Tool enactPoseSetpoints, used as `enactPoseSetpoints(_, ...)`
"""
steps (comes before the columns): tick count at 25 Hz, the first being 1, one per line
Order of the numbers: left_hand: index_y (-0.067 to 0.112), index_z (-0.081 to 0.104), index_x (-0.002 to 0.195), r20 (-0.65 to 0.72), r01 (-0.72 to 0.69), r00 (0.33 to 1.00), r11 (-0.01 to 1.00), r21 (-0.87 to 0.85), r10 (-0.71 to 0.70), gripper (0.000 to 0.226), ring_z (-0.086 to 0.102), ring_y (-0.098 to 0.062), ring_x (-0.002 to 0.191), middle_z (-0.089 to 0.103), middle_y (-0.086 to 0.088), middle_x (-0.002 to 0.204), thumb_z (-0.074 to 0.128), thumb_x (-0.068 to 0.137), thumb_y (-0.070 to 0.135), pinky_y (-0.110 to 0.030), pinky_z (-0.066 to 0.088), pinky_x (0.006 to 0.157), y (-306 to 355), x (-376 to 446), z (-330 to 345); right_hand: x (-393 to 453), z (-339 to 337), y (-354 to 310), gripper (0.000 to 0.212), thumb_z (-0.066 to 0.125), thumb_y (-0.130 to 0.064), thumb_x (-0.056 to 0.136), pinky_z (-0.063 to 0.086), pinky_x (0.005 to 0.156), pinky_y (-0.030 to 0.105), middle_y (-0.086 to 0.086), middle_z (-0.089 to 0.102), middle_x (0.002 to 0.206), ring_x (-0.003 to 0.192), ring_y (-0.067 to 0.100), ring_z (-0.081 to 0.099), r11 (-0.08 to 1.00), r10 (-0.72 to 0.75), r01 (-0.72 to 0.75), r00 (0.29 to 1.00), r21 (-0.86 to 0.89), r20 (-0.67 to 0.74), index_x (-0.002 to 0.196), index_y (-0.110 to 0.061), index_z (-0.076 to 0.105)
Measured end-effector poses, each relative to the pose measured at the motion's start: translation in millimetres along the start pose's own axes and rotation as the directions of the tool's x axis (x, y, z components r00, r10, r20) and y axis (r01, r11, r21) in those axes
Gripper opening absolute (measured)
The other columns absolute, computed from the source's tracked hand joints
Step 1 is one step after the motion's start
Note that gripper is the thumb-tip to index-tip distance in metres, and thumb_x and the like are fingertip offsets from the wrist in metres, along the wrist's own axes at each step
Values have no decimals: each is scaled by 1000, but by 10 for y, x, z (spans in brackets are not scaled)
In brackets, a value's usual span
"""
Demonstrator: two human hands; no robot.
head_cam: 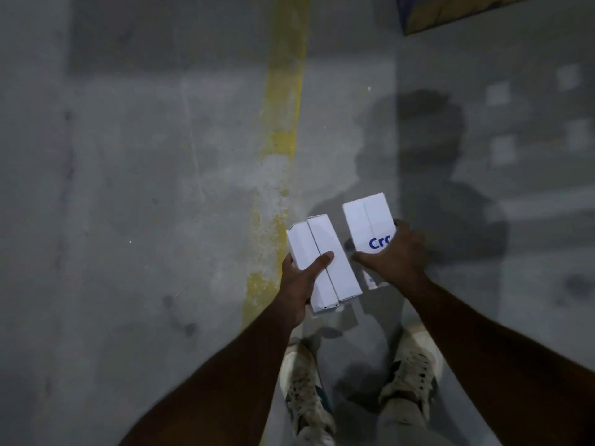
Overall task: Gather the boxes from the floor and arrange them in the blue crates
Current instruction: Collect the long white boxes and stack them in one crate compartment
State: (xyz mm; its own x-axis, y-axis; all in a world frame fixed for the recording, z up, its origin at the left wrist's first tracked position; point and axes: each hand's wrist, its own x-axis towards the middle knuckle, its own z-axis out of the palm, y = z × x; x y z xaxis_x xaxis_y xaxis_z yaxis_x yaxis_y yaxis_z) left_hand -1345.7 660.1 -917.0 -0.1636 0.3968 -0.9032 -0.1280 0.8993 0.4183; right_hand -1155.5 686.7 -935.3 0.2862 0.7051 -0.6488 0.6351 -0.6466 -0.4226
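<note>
I carry white boxes in both hands above a grey concrete floor. My left hand (299,281) grips a pair of long white boxes (335,268) held side by side, thumb across the top. My right hand (394,252) is closed over another pair of white boxes (367,223), the top face showing blue letters "Cr". The lower ends of those boxes are hidden under my fingers. A blue crate corner (450,11) shows at the top right, far from both hands.
A worn yellow painted line (283,123) runs up the floor just left of the boxes. My two feet in pale laced shoes (409,365) stand below the hands. My shadow falls on the floor to the right.
</note>
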Motion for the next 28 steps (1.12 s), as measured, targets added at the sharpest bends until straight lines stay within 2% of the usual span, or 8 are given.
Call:
enactPoseSetpoints(2,26,48,136,80,-62,995,998,22,60,95,70,-25,107,68,-4,125,91,56,52,-51,60,86,241,-280,79,-222,-327,-190,97,92,-55,52,49,95,41,7,59,122,110,26,57,989,-22,23,1000,148,-5,130,-17,48)
enactPoseSetpoints(5,25,50,135,159,-162,976,984,67,150,93,69,-29,109,67,-7,126,91,57,56,-54,58,88,643,-811,148,-607,-910,-487,68,92,-31,64,52,85,35,3,64,117,102,21,62,934,-58,31,996,356,65,119,-17,55)
enactPoseSetpoints(8,17,56,133,269,-251,936,966,55,228,73,69,-33,110,70,-11,124,86,71,41,-56,57,90,1088,-1464,160,-1107,-1561,-767,56,87,-25,71,53,80,31,1,64,112,98,17,63,875,-101,66,994,480,48,117,-18,56)
enactPoseSetpoints(12,21,54,134,323,-335,901,938,88,291,73,69,-28,111,69,-6,127,84,70,41,-52,56,94,1678,-2529,80,-1954,-2501,-1118,43,77,-17,84,52,63,24,2,67,115,94,16,65,679,-123,21,989,734,85,121,-18,56)
enactPoseSetpoints(16,22,53,132,349,-452,850,886,101,394,68,69,-24,110,71,-1,123,84,72,34,-48,56,95,2017,-3576,38,-2822,-3298,-1380,31,66,-22,92,53,68,26,2,70,117,101,24,67,537,-214,-4,967,844,141,122,-25,58)
enactPoseSetpoints(19,24,51,132,367,-493,823,866,84,433,76,70,-27,109,70,-4,123,86,67,41,-53,56,94,2090,-4226,50,-3406,-3767,-1492,39,58,-42,89,55,83,34,2,74,116,103,21,71,457,-284,-19,944,889,166,124,-24,60)
enactPoseSetpoints(23,27,49,135,466,-522,780,845,116,418,83,69,-29,110,67,-6,127,87,65,50,-57,55,94,2123,-5025,140,-4207,-4287,-1454,46,48,-55,90,57,85,38,1,74,111,101,23,71,490,-271,74,960,869,71,124,-26,58)
enactPoseSetpoints(28,31,48,137,628,-591,676,793,148,386,79,68,-30,110,67,-4,127,78,69,59,-57,55,93,2252,-5856,516,-5092,-4699,-1150,55,47,-66,84,51,93,46,-1,72,113,107,27,65,400,-163,175,980,900,-119,125,-30,58)
